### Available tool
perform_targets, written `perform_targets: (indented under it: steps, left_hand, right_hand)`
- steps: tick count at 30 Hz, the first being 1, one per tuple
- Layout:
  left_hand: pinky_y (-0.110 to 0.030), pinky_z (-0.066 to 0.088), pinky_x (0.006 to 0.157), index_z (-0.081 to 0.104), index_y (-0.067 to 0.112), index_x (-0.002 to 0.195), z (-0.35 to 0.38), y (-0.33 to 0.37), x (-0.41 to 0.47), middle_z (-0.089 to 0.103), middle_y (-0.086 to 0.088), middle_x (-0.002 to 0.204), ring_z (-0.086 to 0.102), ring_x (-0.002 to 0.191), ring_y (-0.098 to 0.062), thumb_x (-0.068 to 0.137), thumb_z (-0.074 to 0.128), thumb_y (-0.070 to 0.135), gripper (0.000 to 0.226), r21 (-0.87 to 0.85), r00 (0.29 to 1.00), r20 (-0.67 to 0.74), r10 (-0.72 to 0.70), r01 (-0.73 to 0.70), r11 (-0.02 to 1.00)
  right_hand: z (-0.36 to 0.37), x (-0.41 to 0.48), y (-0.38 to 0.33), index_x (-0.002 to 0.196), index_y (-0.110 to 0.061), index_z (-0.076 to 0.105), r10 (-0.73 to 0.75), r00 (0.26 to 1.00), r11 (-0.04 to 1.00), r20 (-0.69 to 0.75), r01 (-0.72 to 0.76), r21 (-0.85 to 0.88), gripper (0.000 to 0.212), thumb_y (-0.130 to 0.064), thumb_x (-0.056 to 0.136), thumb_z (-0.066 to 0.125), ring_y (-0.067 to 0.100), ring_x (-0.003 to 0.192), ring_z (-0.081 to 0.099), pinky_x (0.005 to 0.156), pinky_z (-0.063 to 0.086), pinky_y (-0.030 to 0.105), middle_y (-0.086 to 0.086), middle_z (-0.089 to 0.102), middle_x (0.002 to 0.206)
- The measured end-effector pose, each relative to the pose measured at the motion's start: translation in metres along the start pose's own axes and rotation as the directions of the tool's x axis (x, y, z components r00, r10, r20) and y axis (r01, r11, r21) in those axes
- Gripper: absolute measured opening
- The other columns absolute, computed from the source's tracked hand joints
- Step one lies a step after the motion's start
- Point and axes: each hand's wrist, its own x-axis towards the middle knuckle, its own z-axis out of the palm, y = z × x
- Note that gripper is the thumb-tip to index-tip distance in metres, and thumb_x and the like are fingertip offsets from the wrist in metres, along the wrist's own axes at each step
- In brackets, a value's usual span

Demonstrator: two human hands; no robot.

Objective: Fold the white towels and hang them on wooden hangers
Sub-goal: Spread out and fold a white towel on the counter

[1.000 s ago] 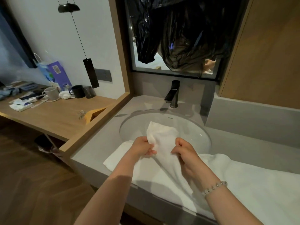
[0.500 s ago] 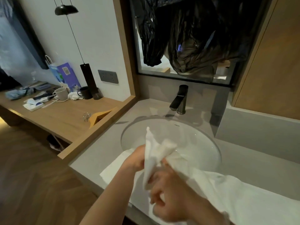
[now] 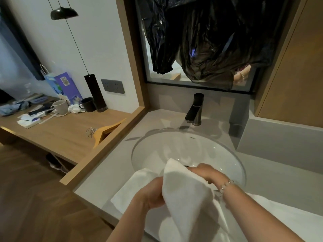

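Half a second ago the right hand was low and close to the camera, under the cloth; now the right hand has swung out over the near rim of the sink, beaded bracelet on the wrist, and the camera has tipped down a touch. The white towel is up in a peaked fold between both hands, above the near edge of the grey counter. The left hand sits on the towel's left side, fingers curled tight into the cloth. The right hand's fingers curl onto the far side of the fold, their tips hidden behind it, so both hands have hold of it. The towel's peak rises just past the fingers; its tail drops toward the camera. More white towelling lies flat along the near edge below the hands and runs off right. The wooden hangers lie stacked at the right edge of the wooden counter, well apart from the hands. There is small lettering on the sink's far rim, too tiny to read. The purple paper bag at the wooden counter's back edge carries a square code label, unreadable.
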Motion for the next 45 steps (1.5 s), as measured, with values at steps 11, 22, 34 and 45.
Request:
perform_targets:
  steps: [11,22,34,45]
  left_hand:
    - [-0.010,0.044,0.065,0.067,0.008,0.094,-0.003,-0.008,-0.020,0.061,0.006,0.079,0.057,0.069,0.005,0.077,0.068,0.011,0.017,-0.036,0.998,-0.064,0.023,-0.026,0.999]
    - [-0.024,0.036,0.070,0.070,0.030,0.060,-0.048,0.011,-0.059,0.058,0.017,0.064,0.047,0.062,0.001,0.092,0.058,0.029,0.034,0.307,0.943,-0.220,0.249,-0.176,0.935]
    - [-0.019,0.032,0.056,0.077,0.021,0.077,-0.047,0.011,-0.058,0.059,-0.002,0.069,0.037,0.060,-0.015,0.084,0.065,0.028,0.015,0.170,0.891,-0.317,0.324,-0.283,0.944]
    - [-0.028,0.049,0.067,0.072,0.012,0.093,-0.025,0.027,-0.029,0.068,-0.003,0.085,0.059,0.068,-0.014,0.090,0.055,0.010,0.017,0.027,0.796,-0.425,0.432,-0.465,0.885]
  right_hand:
    - [0.034,0.008,-0.003,0.040,-0.021,0.057,-0.162,0.984,0.939,-0.077,0.178,0.294,0.040,-0.012,0.078,0.065,0.004,0.053,0.046,0.054,0.039,0.016,-0.018,0.048,0.041]
    - [0.044,0.009,-0.022,0.058,-0.023,0.067,-0.199,0.965,0.941,-0.172,0.237,0.242,0.016,-0.024,0.073,0.072,0.016,0.093,0.064,0.089,0.050,0.029,-0.013,0.066,0.079]
    - [0.007,-0.053,-0.052,0.084,-0.009,0.063,-0.306,0.952,0.742,0.021,0.224,0.632,0.025,-0.010,0.060,0.055,0.024,0.073,0.050,0.060,0.036,0.028,0.011,0.056,0.078]
    - [0.004,-0.090,-0.044,0.080,-0.024,0.077,-0.491,0.871,0.772,-0.019,0.445,0.454,0.018,-0.016,0.086,0.061,0.007,0.064,0.056,0.065,0.042,0.022,-0.004,0.065,0.072]
